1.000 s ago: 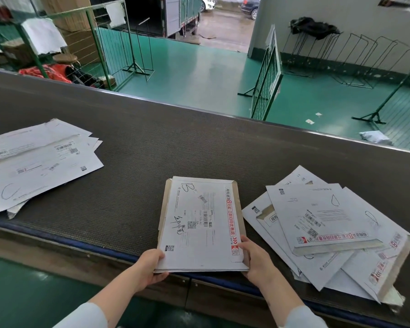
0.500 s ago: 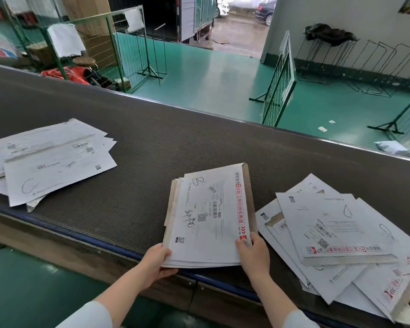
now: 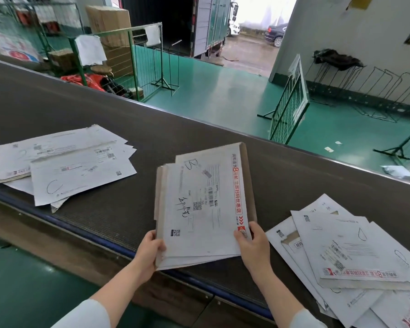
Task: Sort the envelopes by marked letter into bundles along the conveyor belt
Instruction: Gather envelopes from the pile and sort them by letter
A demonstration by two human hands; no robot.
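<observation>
While the bundle marked B [image 3: 197, 258] is held at its two near corners, it sits at the near edge of the conveyor belt [image 3: 104, 110], between two other piles; its near end hangs a little past that edge. The left hand [image 3: 149, 250] is curled round the near left corner; the right hand [image 3: 253, 247] is wrapped round the near right corner, with the thumb laid on top. A big letter B [image 3: 191, 164] is written on the top envelope [image 3: 199, 204]; the sheets under it are not lined up, and brown edges stick out. Whether the bundle is lying flat or is lifted a bit cannot be told. Toward the left end of the belt, a pile marked C [image 3: 64, 169] is spread by the near edge; toward the right end, a loose pile [image 3: 346, 254] is fanned out, and its mark cannot be read for sure. The step in hand seems to be tidying the bundle; next, the edges likely need to be tapped even, and the bundle set down well apart from both piles.
</observation>
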